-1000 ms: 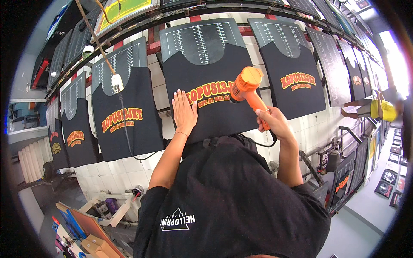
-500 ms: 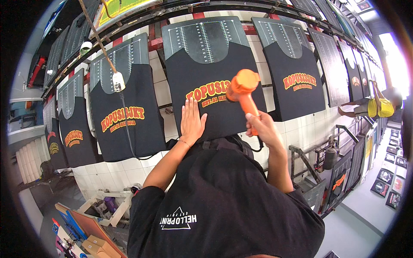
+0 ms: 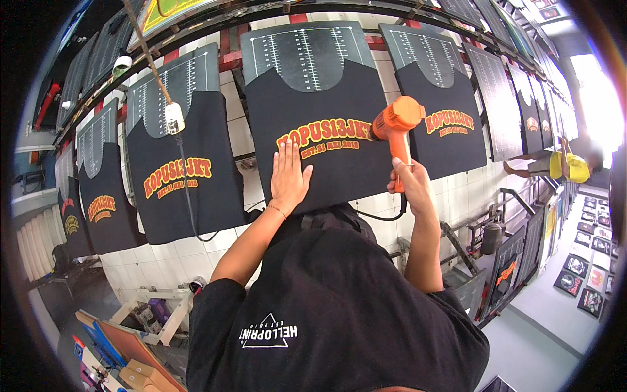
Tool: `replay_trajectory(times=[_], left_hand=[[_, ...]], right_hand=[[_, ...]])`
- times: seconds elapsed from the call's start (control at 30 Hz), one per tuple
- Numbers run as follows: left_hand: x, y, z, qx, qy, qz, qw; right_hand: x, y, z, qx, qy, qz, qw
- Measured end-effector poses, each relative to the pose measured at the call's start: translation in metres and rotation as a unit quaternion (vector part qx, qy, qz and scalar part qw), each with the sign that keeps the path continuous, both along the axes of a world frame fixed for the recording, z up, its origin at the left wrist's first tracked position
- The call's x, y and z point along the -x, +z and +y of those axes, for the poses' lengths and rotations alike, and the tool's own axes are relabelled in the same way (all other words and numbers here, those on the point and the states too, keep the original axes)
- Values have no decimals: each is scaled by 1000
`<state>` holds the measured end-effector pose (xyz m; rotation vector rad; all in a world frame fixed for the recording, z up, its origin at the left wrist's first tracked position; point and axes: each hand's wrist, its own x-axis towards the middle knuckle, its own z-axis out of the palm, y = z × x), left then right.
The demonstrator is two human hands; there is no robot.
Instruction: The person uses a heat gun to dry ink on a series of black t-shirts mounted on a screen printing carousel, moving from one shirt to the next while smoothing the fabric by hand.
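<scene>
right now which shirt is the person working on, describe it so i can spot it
On the tiled wall hangs a row of boards, each with a black shirt pulled over it. It is the middle shirt: the left hand lies flat on it and the right hand aims an orange heat gun at its print.

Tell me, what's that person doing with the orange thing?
The person's right hand holds an orange heat gun, its nozzle aimed at the yellow and red print on a black shirt stretched over a board. The left hand lies flat on that shirt just below the print. More printed shirts sit on boards alongside.
</scene>
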<state>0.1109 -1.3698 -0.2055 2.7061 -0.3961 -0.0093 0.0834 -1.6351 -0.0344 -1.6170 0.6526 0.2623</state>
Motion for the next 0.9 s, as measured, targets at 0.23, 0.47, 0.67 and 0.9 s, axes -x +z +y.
replay_trajectory(times=[0.23, 0.47, 0.67, 0.9], left_hand=[[7, -1, 11, 20, 38, -5, 999], [38, 6, 22, 56, 13, 6, 998], [72, 8, 69, 133, 66, -46, 988], [75, 32, 217, 75, 507, -205, 834]], right_hand=[[-15, 1, 13, -125, 39, -11, 991], [-32, -4, 48, 3, 103, -12, 995], [-37, 1, 114, -74, 279, 9, 957], [-17, 7, 105, -118, 381, 27, 917]])
